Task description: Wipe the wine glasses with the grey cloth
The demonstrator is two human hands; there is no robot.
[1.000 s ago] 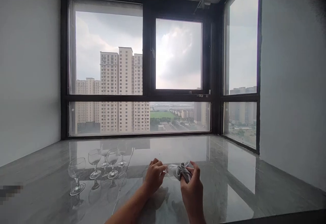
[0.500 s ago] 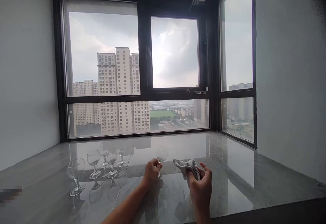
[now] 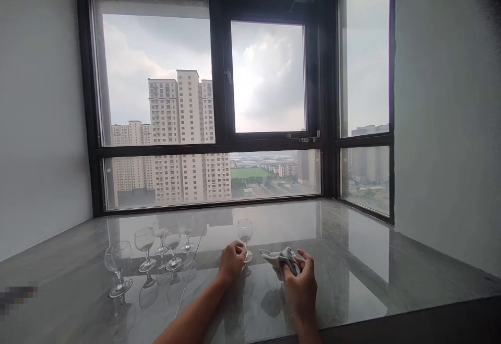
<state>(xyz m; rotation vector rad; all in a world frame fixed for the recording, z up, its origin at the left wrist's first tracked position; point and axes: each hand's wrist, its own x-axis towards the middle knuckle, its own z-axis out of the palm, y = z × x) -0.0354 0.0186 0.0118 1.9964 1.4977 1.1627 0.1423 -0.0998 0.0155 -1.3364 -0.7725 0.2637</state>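
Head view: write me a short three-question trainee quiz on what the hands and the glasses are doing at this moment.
1. True or false: the glass at the left hand lies on its side on the counter.
2. What does the right hand hold? A) a grey cloth B) a sponge C) a bottle
3. Fill in: the other glasses stand to the ___ of the left hand.
Key: 1 false, it stands upright with the fingers at its stem. 2 A. 3 left.
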